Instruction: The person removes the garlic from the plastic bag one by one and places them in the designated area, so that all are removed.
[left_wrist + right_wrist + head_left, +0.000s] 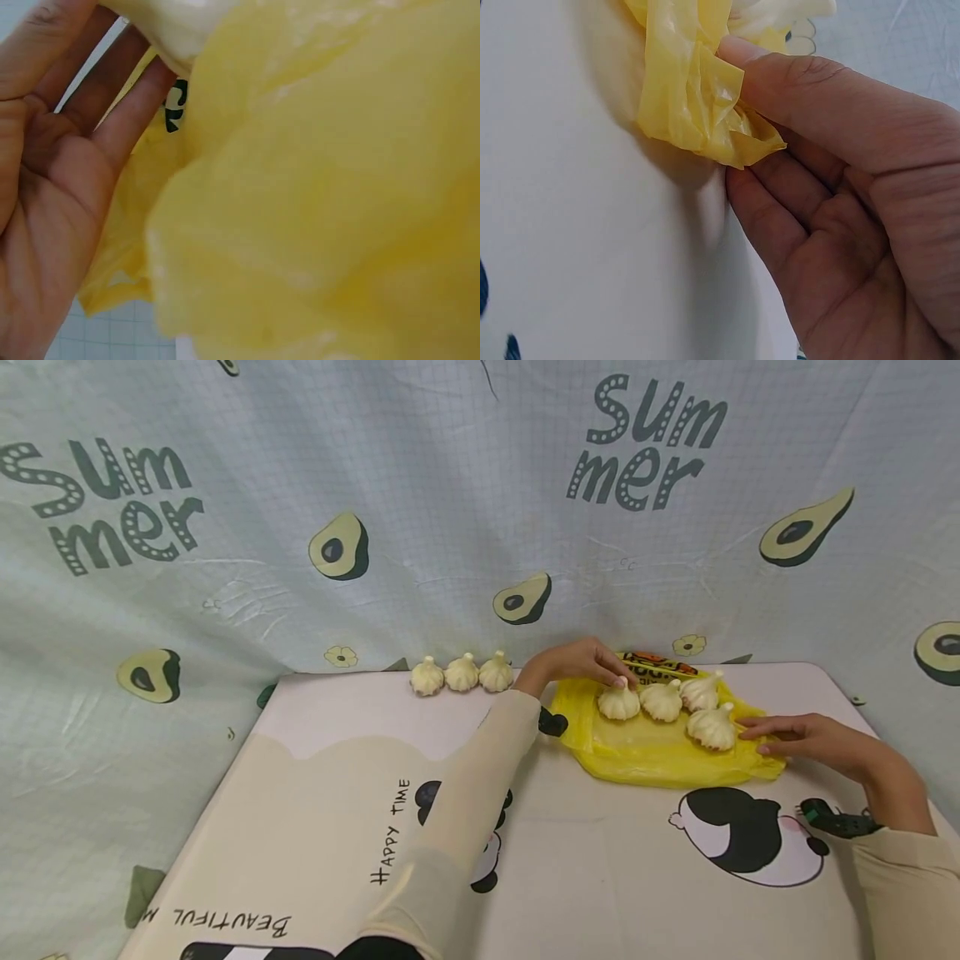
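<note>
A garlic bulb (618, 703) is pinched by the left fingers (606, 670), the bag (652, 766) seemingly by the right fingers (771, 725). Leftward, three bulbs (461, 676) are aligned; between, three others (662, 702) are left.

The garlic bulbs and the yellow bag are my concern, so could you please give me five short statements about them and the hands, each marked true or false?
1. Four garlic bulbs lie on the yellow bag. True.
2. The row of three bulbs stands to the right of the bag. False: the row of three bulbs is to its left.
3. The left hand reaches for the row of three. False: the left hand is at the leftmost bulb on the bag.
4. The right hand is at the right end of the bag. True.
5. Seven bulbs show in the head view. True.
</note>
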Tool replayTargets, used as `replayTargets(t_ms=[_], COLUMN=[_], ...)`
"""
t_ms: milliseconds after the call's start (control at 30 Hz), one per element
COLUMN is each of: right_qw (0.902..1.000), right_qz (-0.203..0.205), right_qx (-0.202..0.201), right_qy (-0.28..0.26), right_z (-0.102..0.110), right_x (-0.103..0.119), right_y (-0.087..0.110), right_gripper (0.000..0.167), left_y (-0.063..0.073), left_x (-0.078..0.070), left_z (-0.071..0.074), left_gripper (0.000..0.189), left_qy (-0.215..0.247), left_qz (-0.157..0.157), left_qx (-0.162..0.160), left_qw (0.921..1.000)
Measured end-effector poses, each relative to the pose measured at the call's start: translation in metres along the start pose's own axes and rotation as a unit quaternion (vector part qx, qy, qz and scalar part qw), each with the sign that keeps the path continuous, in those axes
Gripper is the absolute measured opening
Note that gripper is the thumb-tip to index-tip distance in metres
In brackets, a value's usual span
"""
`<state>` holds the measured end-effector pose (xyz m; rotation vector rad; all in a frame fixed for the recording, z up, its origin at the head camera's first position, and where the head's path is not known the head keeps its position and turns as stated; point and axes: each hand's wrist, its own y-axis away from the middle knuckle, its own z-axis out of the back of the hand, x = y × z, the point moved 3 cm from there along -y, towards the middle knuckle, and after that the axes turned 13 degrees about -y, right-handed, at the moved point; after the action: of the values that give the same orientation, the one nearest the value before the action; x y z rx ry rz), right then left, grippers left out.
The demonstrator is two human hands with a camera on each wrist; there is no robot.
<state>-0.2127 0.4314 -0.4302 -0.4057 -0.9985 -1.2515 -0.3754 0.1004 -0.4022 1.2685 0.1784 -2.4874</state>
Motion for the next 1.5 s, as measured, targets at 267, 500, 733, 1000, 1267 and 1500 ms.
replayTargets(t_ms=[267, 500, 733, 1000, 1267, 1500], right_qw=[1.0, 1.0, 0.9999, 0.9998, 0.9998, 0.9998], right_qz=[0.001, 0.004, 0.005, -0.014, -0.014, -0.007], right_qx=[0.004, 0.008, 0.004, 0.012, 0.006, 0.0], right_qy=[0.003, 0.002, 0.013, 0.006, 0.011, 0.018], right_z=[-0.002, -0.003, -0.002, -0.002, -0.003, -0.003], right_x=[0.003, 0.003, 0.005, 0.005, 0.003, 0.003], right_y=[0.001, 0.001, 0.0, -0.002, -0.001, 0.0], right_gripper=[0.035, 0.035, 0.035, 0.04, 0.04, 0.039], left_y=[0.003, 0.004, 0.012, 0.032, 0.057, 0.081], left_x=[-0.002, -0.007, -0.017, -0.03, -0.042, -0.047], left_z=[-0.002, -0.005, -0.001, 0.003, -0.001, -0.003], left_gripper=[0.03, 0.027, 0.025, 0.024, 0.024, 0.023], left_qy=[0.014, -0.005, -0.023, -0.055, -0.077, -0.101], left_qz=[-0.015, -0.015, -0.023, -0.046, -0.052, -0.065], left_qx=[0.044, 0.029, -0.003, -0.014, 0.007, 0.009], left_qw=[0.9988, 0.9994, 0.9995, 0.9973, 0.9957, 0.9927])
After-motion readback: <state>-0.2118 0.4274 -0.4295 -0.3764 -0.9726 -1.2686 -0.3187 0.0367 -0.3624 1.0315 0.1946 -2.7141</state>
